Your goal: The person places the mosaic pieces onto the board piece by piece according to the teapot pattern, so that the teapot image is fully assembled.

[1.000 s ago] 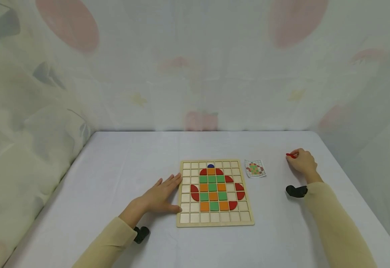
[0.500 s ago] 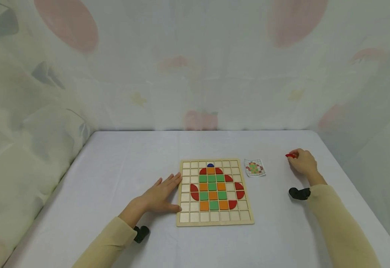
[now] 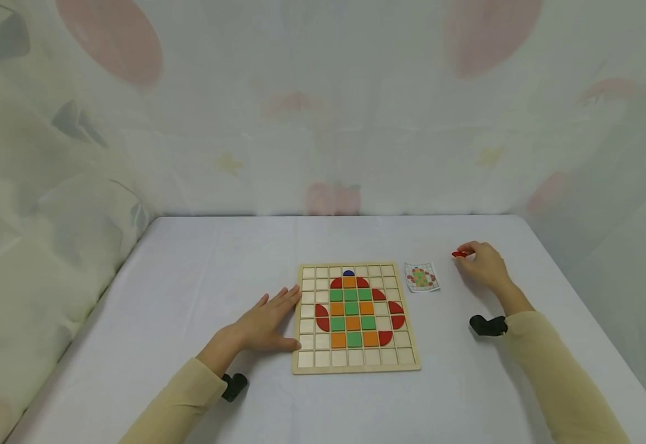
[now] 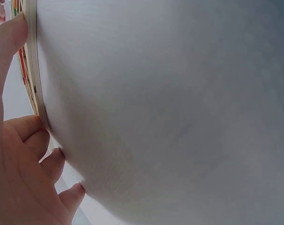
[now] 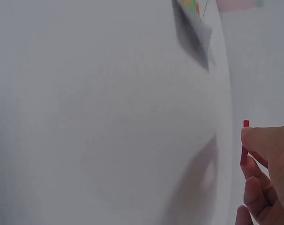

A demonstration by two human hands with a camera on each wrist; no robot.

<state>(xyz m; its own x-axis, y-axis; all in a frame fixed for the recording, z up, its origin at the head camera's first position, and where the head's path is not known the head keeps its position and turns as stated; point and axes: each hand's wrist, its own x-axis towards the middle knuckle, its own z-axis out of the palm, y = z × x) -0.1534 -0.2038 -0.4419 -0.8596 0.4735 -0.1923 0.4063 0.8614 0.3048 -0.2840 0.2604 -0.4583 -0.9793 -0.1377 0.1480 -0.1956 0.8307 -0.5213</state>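
Observation:
In the head view, a wooden grid board (image 3: 306,364) lies on the table with green, orange, red and blue tiles set in its cells. My left hand (image 3: 264,324) rests at the board's left edge, fingers spread and fairly straight, thumb and fingertips touching the frame. Right of the board, my right hand (image 3: 485,266) pinches a thin red tile (image 3: 459,254) above the table. The right wrist view shows this tile edge-on between thumb and fingers, so its full outline is hidden. The left wrist view shows the fingers along the board's side.
A small paper card (image 3: 422,278) printed with a similar coloured grid pattern lies just right of the board, its edge curling up in the right wrist view. A white cloth covers the table (image 3: 217,265). Patterned curtains (image 3: 323,123) stand behind and at the sides.
My right hand, holding the red tile, has moved left toward the card during the last half second. The left hand and the board stay in place.

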